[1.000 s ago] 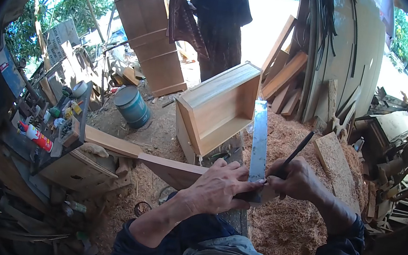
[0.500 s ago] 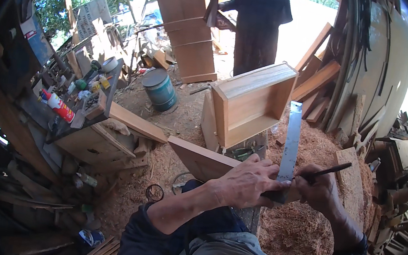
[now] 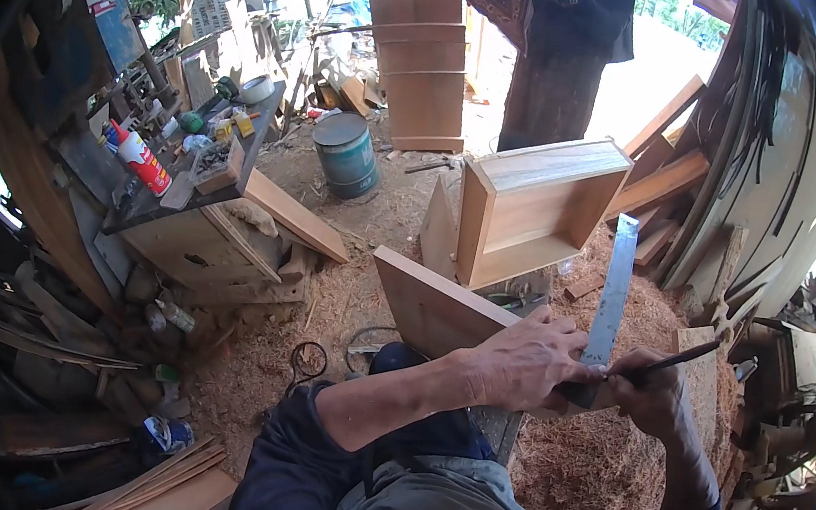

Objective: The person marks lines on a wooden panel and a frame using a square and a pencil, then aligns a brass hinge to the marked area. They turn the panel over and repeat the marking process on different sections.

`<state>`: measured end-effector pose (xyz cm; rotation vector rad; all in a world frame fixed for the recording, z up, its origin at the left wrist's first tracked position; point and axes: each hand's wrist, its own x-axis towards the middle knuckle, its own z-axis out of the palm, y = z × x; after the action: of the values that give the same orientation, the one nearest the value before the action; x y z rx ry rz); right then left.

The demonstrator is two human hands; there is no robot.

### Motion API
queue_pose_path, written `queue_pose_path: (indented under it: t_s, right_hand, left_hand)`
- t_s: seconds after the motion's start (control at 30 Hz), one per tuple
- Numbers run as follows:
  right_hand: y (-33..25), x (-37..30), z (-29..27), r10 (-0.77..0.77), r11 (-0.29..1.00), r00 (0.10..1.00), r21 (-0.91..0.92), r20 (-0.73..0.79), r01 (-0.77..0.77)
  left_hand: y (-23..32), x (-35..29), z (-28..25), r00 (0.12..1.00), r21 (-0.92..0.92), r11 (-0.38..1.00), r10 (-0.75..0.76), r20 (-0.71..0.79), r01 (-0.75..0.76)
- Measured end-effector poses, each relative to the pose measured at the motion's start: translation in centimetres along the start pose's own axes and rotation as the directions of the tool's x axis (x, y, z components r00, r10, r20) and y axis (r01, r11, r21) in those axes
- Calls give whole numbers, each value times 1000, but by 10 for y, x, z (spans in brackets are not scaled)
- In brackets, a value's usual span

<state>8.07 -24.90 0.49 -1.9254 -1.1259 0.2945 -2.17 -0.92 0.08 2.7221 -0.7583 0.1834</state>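
My left hand is closed over the end of a wooden board and the dark stock of a try square. The metal blade of the try square points away from me past the board's edge. In my right hand a dark pencil is pinched, its back end slanting up to the right. The pencil's tip is at the foot of the blade, close to my left fingertips, and the exact contact is hidden. Beyond the board stands an open wooden box like a drawer, tilted on its support.
Wood shavings cover the ground. To the left is a cluttered workbench with a red-and-white bottle. A blue drum stands farther back. Another person holds a cloth near a tall wooden panel. Sheets and planks lean at right.
The whole view has shifted, so things sit farther right in it. My hands keep their hold on the try square and pencil. The other person's cloth looks more spread out.
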Motion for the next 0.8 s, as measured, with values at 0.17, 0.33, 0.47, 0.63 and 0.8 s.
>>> queue_pose_path:
  t_s: [0.17,0.33,0.47,0.63,0.8]
  right_hand:
    - [-9,8,-4,143,956,978,279,-154,-95]
    - [-5,6,3,-258,960,946,-165,-196,227]
    - [-19,7,7,-340,909,938,-276,-62,311]
    - [-34,18,20,-333,873,940,-354,70,335]
    - [-52,46,51,-393,827,904,-365,166,427]
  left_hand:
    - [2,-5,16,984,162,987,11,-179,18]
    - [8,-3,24,947,38,996,-65,-314,81]
    - [6,-5,34,887,-70,995,-89,-454,64]
    - [3,-8,46,507,-727,668,-578,-640,-157]
    - [24,7,56,244,-738,348,-789,-564,-579]
